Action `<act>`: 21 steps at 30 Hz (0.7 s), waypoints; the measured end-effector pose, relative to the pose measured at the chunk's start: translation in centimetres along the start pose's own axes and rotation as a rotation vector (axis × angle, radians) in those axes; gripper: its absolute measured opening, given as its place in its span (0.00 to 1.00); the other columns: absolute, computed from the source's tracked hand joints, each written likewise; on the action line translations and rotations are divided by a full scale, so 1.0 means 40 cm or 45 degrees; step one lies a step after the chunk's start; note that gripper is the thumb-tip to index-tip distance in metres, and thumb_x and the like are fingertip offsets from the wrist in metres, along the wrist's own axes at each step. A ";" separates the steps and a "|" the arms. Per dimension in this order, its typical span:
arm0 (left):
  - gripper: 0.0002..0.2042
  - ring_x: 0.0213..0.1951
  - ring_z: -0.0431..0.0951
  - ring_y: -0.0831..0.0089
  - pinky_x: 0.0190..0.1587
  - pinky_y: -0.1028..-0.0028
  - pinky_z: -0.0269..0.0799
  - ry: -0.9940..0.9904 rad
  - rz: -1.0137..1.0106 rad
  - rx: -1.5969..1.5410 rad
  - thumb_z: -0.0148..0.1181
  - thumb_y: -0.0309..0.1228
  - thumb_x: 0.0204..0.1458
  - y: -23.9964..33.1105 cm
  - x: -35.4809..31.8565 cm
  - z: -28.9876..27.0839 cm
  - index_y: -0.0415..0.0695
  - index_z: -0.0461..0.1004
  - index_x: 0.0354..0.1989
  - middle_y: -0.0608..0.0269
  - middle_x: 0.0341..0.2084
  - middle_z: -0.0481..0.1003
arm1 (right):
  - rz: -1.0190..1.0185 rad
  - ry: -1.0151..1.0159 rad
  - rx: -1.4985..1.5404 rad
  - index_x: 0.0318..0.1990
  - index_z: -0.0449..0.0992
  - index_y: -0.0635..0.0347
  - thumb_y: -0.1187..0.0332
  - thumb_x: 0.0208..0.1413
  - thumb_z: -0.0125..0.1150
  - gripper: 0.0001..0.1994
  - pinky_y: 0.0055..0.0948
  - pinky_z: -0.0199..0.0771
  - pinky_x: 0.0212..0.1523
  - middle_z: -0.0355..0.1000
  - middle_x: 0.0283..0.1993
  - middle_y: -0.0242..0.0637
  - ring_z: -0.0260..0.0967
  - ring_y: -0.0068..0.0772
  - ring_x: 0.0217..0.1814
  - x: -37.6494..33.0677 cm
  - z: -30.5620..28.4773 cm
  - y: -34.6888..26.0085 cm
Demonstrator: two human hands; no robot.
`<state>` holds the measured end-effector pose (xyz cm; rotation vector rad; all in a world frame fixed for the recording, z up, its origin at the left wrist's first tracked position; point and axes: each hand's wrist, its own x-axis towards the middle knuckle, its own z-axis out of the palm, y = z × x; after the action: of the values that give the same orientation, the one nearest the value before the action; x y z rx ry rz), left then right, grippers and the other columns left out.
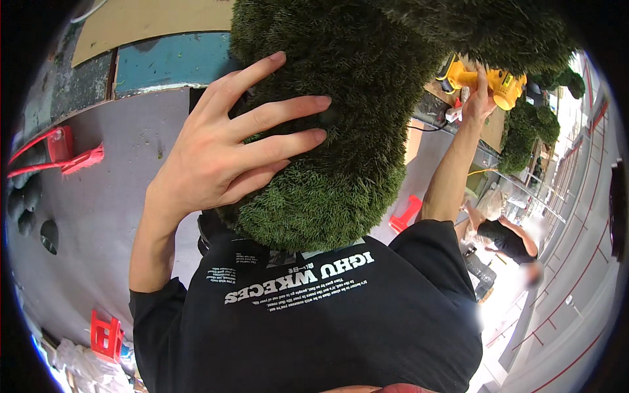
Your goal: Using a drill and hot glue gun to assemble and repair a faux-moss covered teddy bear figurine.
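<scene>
Under the spread left hand (pixel 219 154) the green turf-covered form (pixel 327 131) needs firm flat pressure; right hand (pixel 481 98) grips the yellow tool (pixel 488 82) beyond it

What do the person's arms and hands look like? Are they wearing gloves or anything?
No gloves. Both hands are bare: the left hand and the right hand show no rings, watch or bands. The forearms are bare too. The person wears a black short-sleeved T-shirt with white printed lettering across the chest, and each sleeve ends above the elbow. There are no cables or straps on either arm.
</scene>
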<state>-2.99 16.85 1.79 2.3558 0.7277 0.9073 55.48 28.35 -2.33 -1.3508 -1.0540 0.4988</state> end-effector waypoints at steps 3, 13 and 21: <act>0.22 0.74 0.65 0.39 0.70 0.47 0.67 0.014 0.017 0.008 0.68 0.32 0.49 -0.004 0.000 0.002 0.57 0.85 0.56 0.68 0.67 0.77 | 0.151 -0.035 -0.026 0.50 0.76 0.67 0.81 0.58 0.67 0.13 0.42 0.86 0.49 0.80 0.39 0.43 0.82 0.40 0.38 0.049 0.010 0.014; 0.20 0.75 0.65 0.45 0.68 0.47 0.68 0.133 0.053 0.021 0.67 0.37 0.53 -0.015 -0.008 0.021 0.58 0.84 0.56 0.74 0.68 0.75 | -0.019 0.330 0.067 0.32 0.77 0.57 0.67 0.63 0.70 0.09 0.43 0.83 0.42 0.75 0.28 0.38 0.76 0.36 0.31 0.037 -0.078 -0.388; 0.19 0.76 0.63 0.47 0.70 0.46 0.66 0.233 0.073 -0.090 0.66 0.34 0.56 -0.028 -0.016 0.046 0.57 0.82 0.57 0.73 0.69 0.75 | -0.327 -0.861 -0.110 0.59 0.73 0.70 0.69 0.67 0.60 0.17 0.32 0.62 0.38 0.58 0.26 0.28 0.57 0.24 0.27 -0.206 -0.102 -1.002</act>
<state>-2.40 16.78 -0.36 2.2628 0.6891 1.1661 44.13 10.98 33.18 -1.1131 -1.7918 0.7462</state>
